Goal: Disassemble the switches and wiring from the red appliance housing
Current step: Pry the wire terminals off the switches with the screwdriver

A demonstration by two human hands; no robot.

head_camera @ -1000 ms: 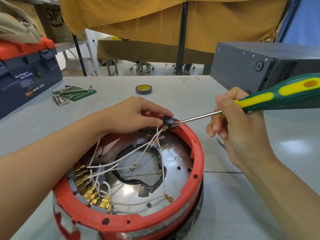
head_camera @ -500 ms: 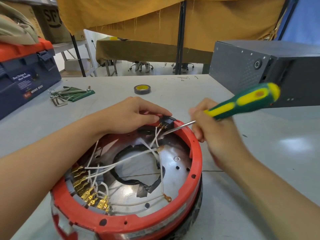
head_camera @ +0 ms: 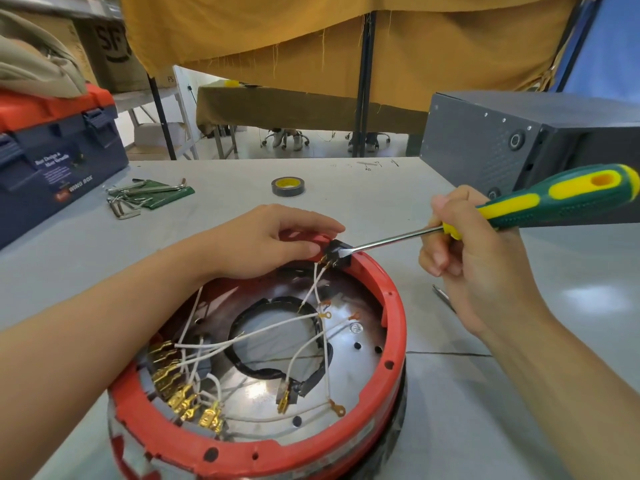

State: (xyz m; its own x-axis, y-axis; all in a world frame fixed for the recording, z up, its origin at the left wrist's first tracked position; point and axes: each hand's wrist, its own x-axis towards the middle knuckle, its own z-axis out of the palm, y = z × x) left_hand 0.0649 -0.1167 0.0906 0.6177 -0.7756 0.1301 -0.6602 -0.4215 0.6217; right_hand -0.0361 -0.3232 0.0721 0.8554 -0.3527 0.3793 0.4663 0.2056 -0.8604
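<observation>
The round red appliance housing [head_camera: 391,306] lies open side up on the table. A small black switch [head_camera: 337,254] sits in its far rim, with white wires [head_camera: 277,332] running down to brass terminals [head_camera: 180,393] at the near left. My left hand [head_camera: 266,240] grips the far rim beside the switch, thumb against it. My right hand [head_camera: 474,261] holds a green and yellow screwdriver [head_camera: 554,200]; its flat tip touches the top of the switch.
A dark grey metal box [head_camera: 502,133] stands at the back right. A blue and orange toolbox [head_camera: 52,147] sits at the left, hex keys on a green holder [head_camera: 145,195] beside it. A tape roll [head_camera: 288,186] lies behind the housing. A metal tool [head_camera: 441,296] peeks out under my right hand.
My right hand pushed in toward the switch, then drew back right and tilted the screwdriver flatter; its tip now sits on top of the switch. My left hand has stayed on the rim.
</observation>
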